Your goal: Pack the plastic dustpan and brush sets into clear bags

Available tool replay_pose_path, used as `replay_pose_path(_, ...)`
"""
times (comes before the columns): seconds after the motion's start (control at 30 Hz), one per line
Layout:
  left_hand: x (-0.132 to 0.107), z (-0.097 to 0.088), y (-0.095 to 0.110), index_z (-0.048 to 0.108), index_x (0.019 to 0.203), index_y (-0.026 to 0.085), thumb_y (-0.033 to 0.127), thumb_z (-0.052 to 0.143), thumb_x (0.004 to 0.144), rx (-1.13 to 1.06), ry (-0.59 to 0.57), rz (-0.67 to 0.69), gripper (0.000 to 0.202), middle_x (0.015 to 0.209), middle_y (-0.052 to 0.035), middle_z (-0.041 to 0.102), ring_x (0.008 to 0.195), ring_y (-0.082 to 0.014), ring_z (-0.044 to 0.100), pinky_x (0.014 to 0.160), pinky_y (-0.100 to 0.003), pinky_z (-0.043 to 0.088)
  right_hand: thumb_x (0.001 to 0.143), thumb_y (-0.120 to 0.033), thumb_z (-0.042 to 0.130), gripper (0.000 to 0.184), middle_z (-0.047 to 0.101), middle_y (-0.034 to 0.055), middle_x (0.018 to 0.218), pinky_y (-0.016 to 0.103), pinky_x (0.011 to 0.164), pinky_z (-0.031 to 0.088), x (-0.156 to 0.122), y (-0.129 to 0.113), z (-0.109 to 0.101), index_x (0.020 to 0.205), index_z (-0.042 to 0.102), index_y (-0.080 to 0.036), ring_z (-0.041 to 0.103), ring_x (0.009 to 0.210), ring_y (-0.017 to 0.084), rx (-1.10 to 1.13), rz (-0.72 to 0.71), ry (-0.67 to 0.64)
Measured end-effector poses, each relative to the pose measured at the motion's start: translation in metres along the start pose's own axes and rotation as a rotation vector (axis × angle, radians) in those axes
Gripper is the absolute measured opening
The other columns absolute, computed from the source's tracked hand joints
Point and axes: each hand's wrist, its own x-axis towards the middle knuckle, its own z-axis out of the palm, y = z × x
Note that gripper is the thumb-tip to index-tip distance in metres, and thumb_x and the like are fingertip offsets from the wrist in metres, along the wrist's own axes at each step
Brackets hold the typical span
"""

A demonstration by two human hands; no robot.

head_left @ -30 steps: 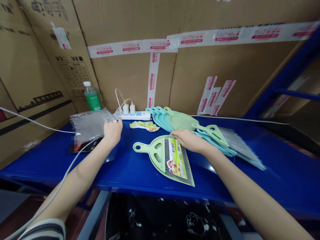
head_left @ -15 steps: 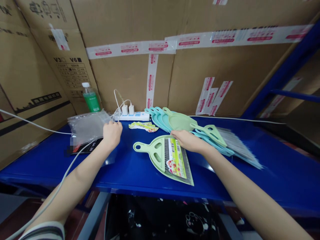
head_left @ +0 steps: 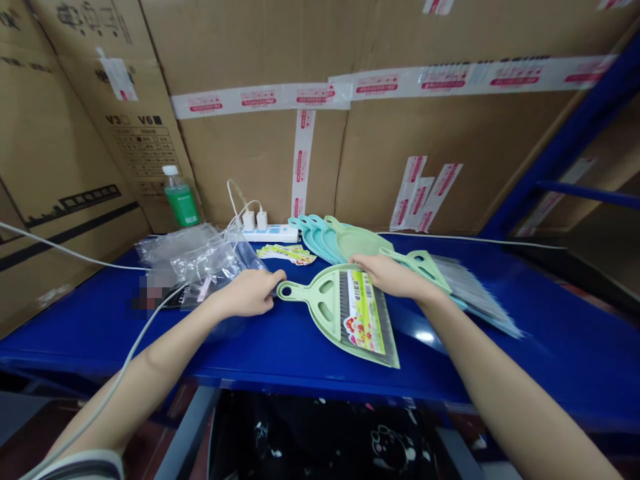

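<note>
Right hand (head_left: pixel 387 275) has hold of the upper edge of a light green dustpan-and-brush set (head_left: pixel 333 313), fingers closed over the rim. The set's lying on the blue table (head_left: pixel 280 340), smack in the middle of the frame, handle toward the left, grey bristles (head_left: pixel 386 323) toward the right, with a bright label card (head_left: pixel 367 313) across them.

Left hand (head_left: pixel 253 293) is left of centre, narrow, fingers curled in, fingertips right at the handle's looped end. Clear plastic bags (head_left: pixel 200 257) are crumpled beside and behind that hand, but honestly I can't tell whether it's pinching any film.

Just behind the right hand, around centre right, there's a pile of dustpans (head_left: pixel 363 241): 3 blue handles plus 1 green 1 on top. A loose green brush (head_left: pixel 423 267) rests there too, bristles toward the right.

More label cards (head_left: pixel 286 253) are fanned out above centre, in front of a white power strip (head_left: pixel 270 233) with 2 chargers (head_left: pixel 255 220) in it. Left of that, a bottle (head_left: pixel 181 200) with a green label stands by the cardboard (head_left: pixel 250 153).
</note>
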Motion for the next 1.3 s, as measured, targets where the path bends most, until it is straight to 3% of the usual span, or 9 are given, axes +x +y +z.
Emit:
replay_pose_path(0.23,-0.005,-0.004,-0.008,0.043,0.093,0.018,0.008,0.052,0.07,-0.309,-0.07,0.176,0.026,0.073,0.0032,0.065,0.058,-0.0107,0.052,0.06,-0.024,0.037,0.079,-0.011,0.036,0.017,0.064,0.0023,0.072,0.026,0.061,0.039,-0.003,0.018,-0.009,0.074,0.048,-0.022,0.06,0.07,0.019,-0.082,0.002,0.05)
replay_pose_path(0.4,-0.008,-0.004,-0.008,0.053,0.086,0.018,0.008,0.054,0.069,-0.467,-0.148,0.382,0.019,0.068,0.0047,0.064,0.051,-0.007,0.046,0.057,-0.02,0.037,0.081,-0.011,0.034,0.021,0.065,0.004,0.077,0.029,0.064,0.041,-0.002,0.024,-0.009,0.077,0.051,-0.021,0.062,0.073,0.021,-0.087,0.06,0.062)
replay_pose_path(0.57,-0.008,-0.006,-0.001,0.065,0.086,0.016,0.013,0.056,0.077,-0.522,-0.212,0.545,0.013,0.075,-0.0009,0.066,0.055,-0.0076,0.048,0.056,-0.019,0.04,0.084,-0.014,0.032,0.023,0.066,0.0048,0.079,0.03,0.066,0.043,-0.001,0.023,-0.009,0.079,0.053,-0.021,0.062,0.074,0.021,-0.063,0.065,0.059)
replay_pose_path(0.77,-0.006,-0.009,-0.005,0.069,0.092,0.018,0.018,0.054,0.083,-0.418,0.072,0.413,0.018,0.091,-0.0044,0.068,0.069,-0.0118,0.059,0.066,-0.023,0.045,0.085,-0.015,0.032,0.023,0.065,0.0041,0.079,0.031,0.067,0.043,-0.001,0.018,-0.012,0.079,0.052,-0.022,0.061,0.072,0.02,-0.032,0.104,0.105)
replay_pose_path(0.87,-0.005,-0.005,-0.007,0.068,0.103,0.021,0.02,0.058,0.081,-0.353,0.043,0.416,0.024,0.112,-0.0049,0.067,0.074,-0.0129,0.063,0.073,-0.026,0.048,0.085,-0.015,0.03,0.023,0.065,0.0045,0.078,0.03,0.066,0.043,0.0,0.016,-0.01,0.077,0.051,-0.022,0.061,0.072,0.02,-0.037,0.077,0.12)
replay_pose_path(1.0,-0.005,-0.001,-0.003,0.064,0.112,0.021,0.018,0.061,0.079,-0.328,-0.001,0.448,0.034,0.122,-0.0049,0.064,0.081,-0.0149,0.066,0.076,-0.027,0.049,0.084,-0.015,0.031,0.022,0.066,0.0057,0.078,0.029,0.066,0.042,0.001,0.012,-0.005,0.075,0.05,-0.021,0.061,0.074,0.021,-0.042,0.052,0.067)
replay_pose_path(1.13,-0.005,-0.001,-0.001,0.065,0.112,0.022,0.017,0.058,0.079,-0.326,0.01,0.43,0.034,0.12,-0.0043,0.065,0.076,-0.0138,0.066,0.073,-0.027,0.049,0.082,-0.013,0.035,0.019,0.067,0.0071,0.08,0.028,0.067,0.041,0.0,0.007,-0.004,0.074,0.051,-0.02,0.062,0.076,0.021,-0.053,0.075,0.005)
replay_pose_path(1.3,-0.002,-0.002,-0.002,0.069,0.098,0.019,0.018,0.051,0.084,-0.283,0.094,0.367,0.022,0.098,-0.0028,0.072,0.08,-0.0148,0.065,0.072,-0.026,0.046,0.079,-0.013,0.042,0.014,0.068,0.0069,0.078,0.026,0.064,0.038,-0.001,0.004,-0.005,0.072,0.052,-0.021,0.062,0.075,0.021,-0.108,0.122,-0.031)
